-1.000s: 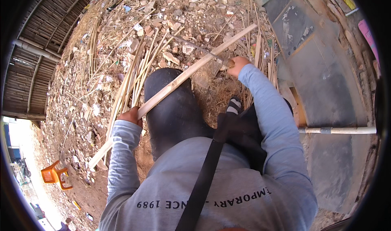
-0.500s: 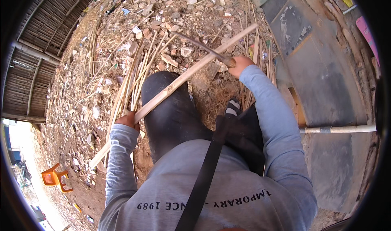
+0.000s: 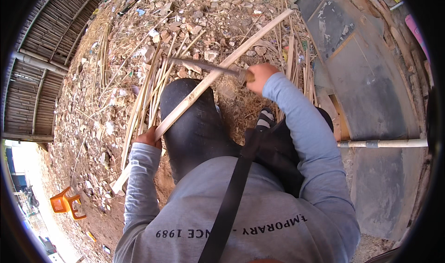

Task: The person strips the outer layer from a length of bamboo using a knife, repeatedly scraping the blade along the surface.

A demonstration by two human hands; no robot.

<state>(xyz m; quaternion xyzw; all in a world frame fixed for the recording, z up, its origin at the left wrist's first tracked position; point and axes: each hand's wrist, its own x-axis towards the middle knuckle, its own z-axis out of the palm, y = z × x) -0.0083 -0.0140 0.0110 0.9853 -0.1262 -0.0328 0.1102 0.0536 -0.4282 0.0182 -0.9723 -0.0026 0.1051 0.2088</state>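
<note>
A long pale bamboo strip (image 3: pixel 199 90) slants across my left thigh, its far end raised toward the upper right. Near its lower end, my left hand (image 3: pixel 149 137) is wrapped around it. My right hand (image 3: pixel 262 77) is closed around the handle of a long knife (image 3: pixel 199 65) with a dark, narrow blade. That blade lies across the strip above my left knee, its tip pointing left. Whether its edge bites into the bamboo I cannot tell. Several split bamboo strips (image 3: pixel 147 93) lie on the ground just left of my knee.
Rubble and dry straw cover the ground (image 3: pixel 125 45). More strips (image 3: pixel 290 59) lie beyond my right hand. Dark flat sheets (image 3: pixel 371 86) with a pale pole (image 3: pixel 398 143) stand at my right. An orange plastic chair (image 3: pixel 66 202) is at the lower left, below a bamboo-slat structure (image 3: pixel 41 73).
My right hand and the knife have moved left and slightly nearer, so the blade now crosses the strip lower down. The strip's far end has risen in the picture.
</note>
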